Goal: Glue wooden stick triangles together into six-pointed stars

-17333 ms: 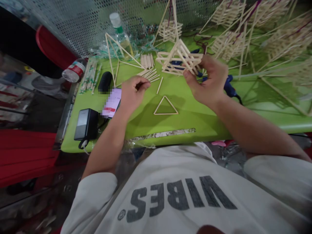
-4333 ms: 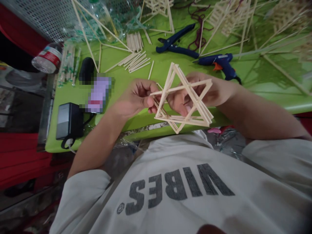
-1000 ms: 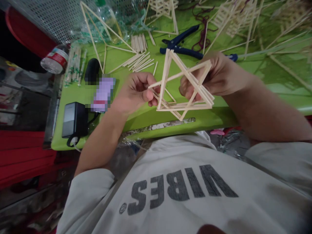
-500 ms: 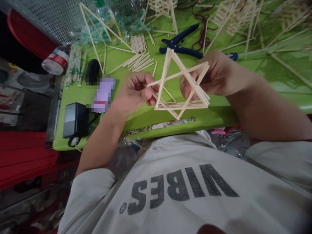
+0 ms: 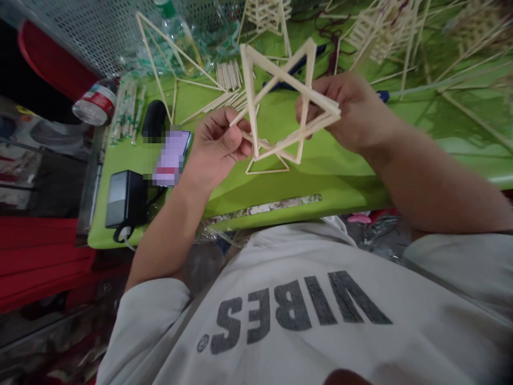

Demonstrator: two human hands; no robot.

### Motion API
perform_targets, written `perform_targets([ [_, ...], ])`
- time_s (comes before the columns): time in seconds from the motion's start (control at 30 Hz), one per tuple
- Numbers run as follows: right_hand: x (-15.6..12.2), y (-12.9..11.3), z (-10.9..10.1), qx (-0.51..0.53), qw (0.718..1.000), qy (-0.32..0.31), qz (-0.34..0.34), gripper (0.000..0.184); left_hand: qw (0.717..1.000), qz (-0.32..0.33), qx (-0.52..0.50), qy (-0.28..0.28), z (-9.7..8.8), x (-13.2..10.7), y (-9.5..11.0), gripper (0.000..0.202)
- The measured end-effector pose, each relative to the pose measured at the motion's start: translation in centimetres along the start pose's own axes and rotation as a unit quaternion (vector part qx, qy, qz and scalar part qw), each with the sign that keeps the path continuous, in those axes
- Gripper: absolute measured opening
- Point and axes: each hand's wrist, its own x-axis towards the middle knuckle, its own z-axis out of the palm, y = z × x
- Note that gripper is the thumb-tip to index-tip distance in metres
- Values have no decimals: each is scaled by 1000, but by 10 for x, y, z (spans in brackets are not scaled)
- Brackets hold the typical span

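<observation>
A six-pointed star frame (image 5: 282, 72) built of pale wooden sticks is held up above the green table. My left hand (image 5: 224, 138) pinches its left corner between thumb and fingers. On the other side, my right hand (image 5: 340, 109) grips the star near its right corner, and some of its fingers are hidden behind the sticks. Below the star, a small triangle of thin sticks (image 5: 267, 172) lies flat on the table. Dark blue cutting pliers (image 5: 296, 69) lie behind the star, partly covered by it.
Short cut sticks (image 5: 229, 75) lie in bundles beyond my left hand. A phone (image 5: 172, 158), a black power adapter (image 5: 125, 199) and a bottle (image 5: 96, 101) stand to the left. Woven stick pieces (image 5: 385, 35) and maroon yarn (image 5: 332, 35) are at the back. A stick triangle (image 5: 154, 69) leans upright.
The star has tilted and risen, its upper points now further up and left, covering more of the pliers. Both hands keep hold of it; the small triangle below shows more fully.
</observation>
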Motion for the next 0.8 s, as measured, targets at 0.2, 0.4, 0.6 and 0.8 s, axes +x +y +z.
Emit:
perform_targets([
  [0.2, 19, 20, -6, 17, 986, 161, -35, 45, 999, 36, -7, 33, -12, 12, -7, 62],
  [0.4, 13, 20, 5, 41, 980, 161, -110, 39, 994, 90, 7, 66, -7, 14, -8, 52],
  [0.6, 4, 18, 22, 144, 980, 114, -73, 36, 992, 102, 11, 77, 0, 12, -2, 51],
  [0.8, -4, 8, 28, 118, 985, 124, -33, 29, 987, 131, 46, 76, -7, 14, -9, 52],
])
